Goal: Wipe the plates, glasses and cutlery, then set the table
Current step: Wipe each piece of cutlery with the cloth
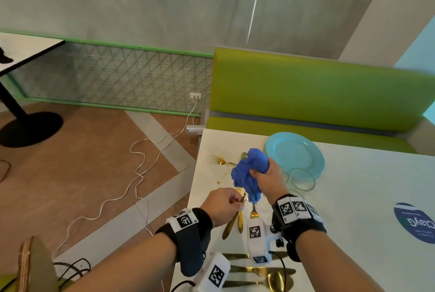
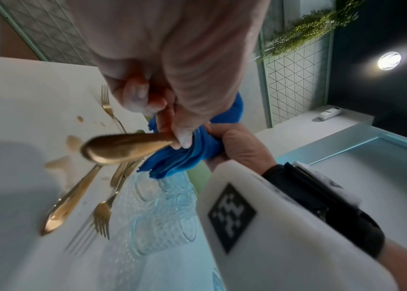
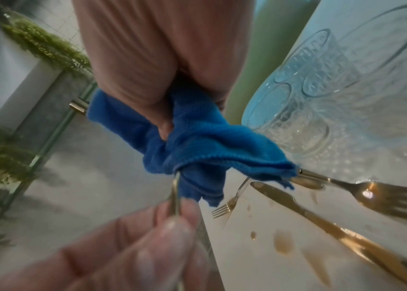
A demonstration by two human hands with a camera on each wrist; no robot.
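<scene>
My right hand [image 1: 268,181] grips a bunched blue cloth [image 1: 247,174] above the white table [image 1: 364,185]. The left hand [image 1: 235,200] pinches a gold cutlery piece [image 2: 122,147] whose far end is buried in the cloth [image 3: 197,145], so I cannot tell its type. A light blue plate [image 1: 294,152] lies behind the hands, with a clear glass [image 1: 302,178] beside it. Patterned glasses [image 2: 162,216] stand under the cloth. On the table lie a gold fork [image 1: 221,161] at the far left, a knife [image 3: 334,226] and another fork [image 3: 384,195].
More gold cutlery [image 1: 259,277] lies near the table's front edge. Brown stains [image 3: 282,242] mark the table's left side. A green bench [image 1: 317,94] runs behind the table. A white cable [image 1: 141,174] trails on the floor at left. A round blue sticker [image 1: 416,223] is at right.
</scene>
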